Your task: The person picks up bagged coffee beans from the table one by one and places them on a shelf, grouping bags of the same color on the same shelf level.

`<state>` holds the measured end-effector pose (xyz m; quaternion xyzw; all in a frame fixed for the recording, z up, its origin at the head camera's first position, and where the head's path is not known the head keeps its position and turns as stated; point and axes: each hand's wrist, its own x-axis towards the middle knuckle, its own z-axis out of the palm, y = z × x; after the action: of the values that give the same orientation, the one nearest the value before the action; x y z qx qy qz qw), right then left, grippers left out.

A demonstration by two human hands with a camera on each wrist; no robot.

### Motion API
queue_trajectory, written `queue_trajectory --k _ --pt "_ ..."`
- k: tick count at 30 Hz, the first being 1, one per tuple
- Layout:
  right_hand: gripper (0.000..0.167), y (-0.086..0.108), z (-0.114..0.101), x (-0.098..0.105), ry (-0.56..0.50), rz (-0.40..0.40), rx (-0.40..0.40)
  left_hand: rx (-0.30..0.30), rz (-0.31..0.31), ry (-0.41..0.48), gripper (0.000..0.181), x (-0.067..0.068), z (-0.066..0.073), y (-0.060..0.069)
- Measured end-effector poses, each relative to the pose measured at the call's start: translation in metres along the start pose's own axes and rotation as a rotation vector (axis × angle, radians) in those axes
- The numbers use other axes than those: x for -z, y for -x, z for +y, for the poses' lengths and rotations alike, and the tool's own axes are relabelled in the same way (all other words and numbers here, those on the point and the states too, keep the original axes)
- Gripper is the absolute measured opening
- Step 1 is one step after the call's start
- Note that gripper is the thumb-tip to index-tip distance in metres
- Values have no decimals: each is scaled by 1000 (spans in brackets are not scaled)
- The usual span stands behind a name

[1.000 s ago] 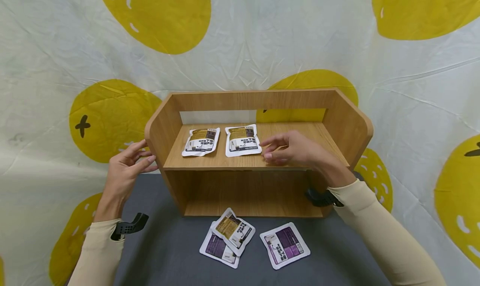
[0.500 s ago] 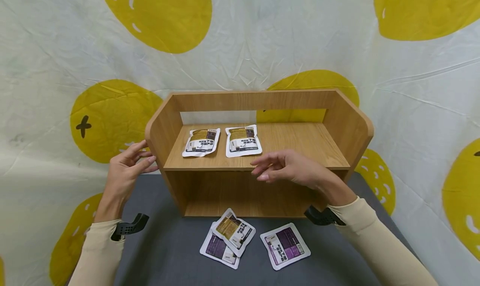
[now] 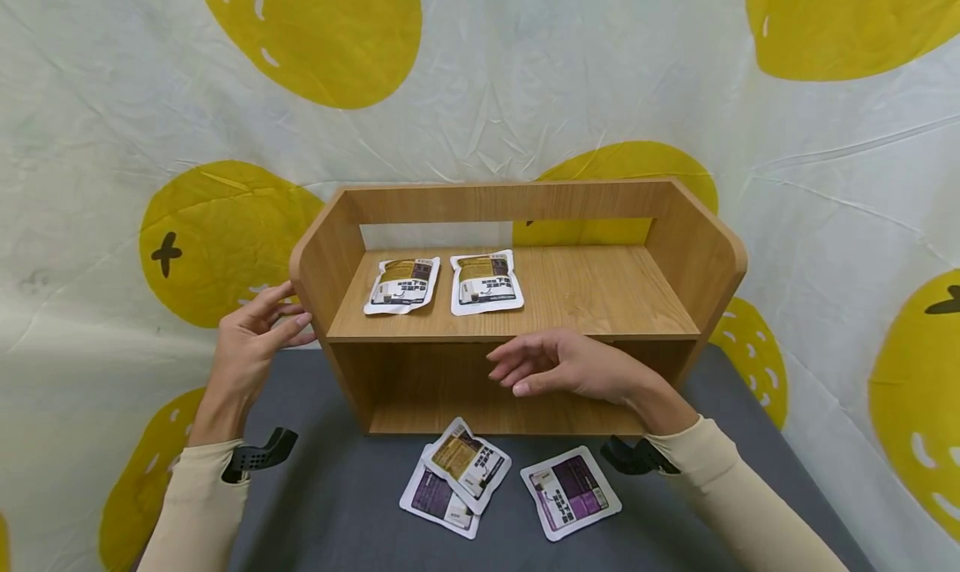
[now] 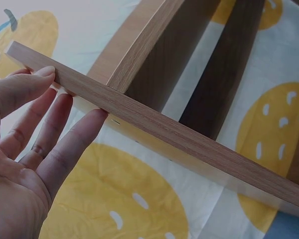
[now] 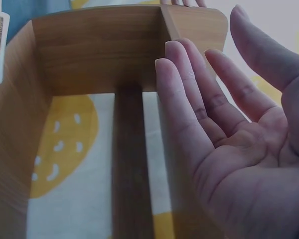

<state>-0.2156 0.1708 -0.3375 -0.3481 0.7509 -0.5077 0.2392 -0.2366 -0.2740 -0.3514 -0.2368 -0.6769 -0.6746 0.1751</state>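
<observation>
The right hand [image 3: 566, 368] is hovering empty, thumb and fingers apart; the gold pouch [image 3: 471, 464] is lying near and slightly left of them, slanting over a purple pouch [image 3: 432, 495] on the worktop [image 3: 337, 505]; the left hand's [image 3: 251, 338] straightish fingers are touching the shelf [image 3: 600, 288].

The upper shelf [image 3: 600, 293] roofs the lower compartment [image 3: 435, 380], apparently open in front.

The table's [image 3: 330, 497] near edge is cut off. Toward it, a gold packet [image 3: 469, 464] partly hides a purple packet [image 3: 431, 494].
</observation>
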Motion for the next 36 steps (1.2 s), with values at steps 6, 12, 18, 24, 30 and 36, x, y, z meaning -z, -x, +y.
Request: queue_trajectory --k 6,12,18,24,30,36 --pt "47 -6 16 -11 -5 -53 21 -7 -1 -4 52 0 0 0" --pt "45 -13 36 -20 -12 -44 -14 -4 0 -4 52 0 0 0" --pt "41 -18 53 -26 -21 20 -56 11 8 -16 52 0 1 0" --pt "39 -25 72 -34 -50 87 -72 10 9 -11 51 0 2 0" --pt "39 -32 87 -45 -75 130 -111 14 11 -8 51 -1 2 0" --pt "40 -36 101 -51 -91 129 -95 15 11 -4 53 -1 2 1"
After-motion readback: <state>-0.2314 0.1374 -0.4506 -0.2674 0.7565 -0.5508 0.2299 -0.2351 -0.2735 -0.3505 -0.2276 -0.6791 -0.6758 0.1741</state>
